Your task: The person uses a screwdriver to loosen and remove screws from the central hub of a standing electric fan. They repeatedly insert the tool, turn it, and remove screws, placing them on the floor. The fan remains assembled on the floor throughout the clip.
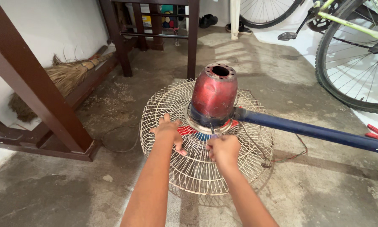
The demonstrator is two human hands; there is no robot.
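Forearms out over floor [50, 197]; left hand [168, 131] flat on fan cage [172, 105], steadying it. Right hand [224, 150] closed round small tool at motor [214, 94] base. Pole [311, 131] lying rightward.

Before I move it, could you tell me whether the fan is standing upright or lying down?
Lying down: the wire guard faces the floor, motor housing up, blue pole sideways.
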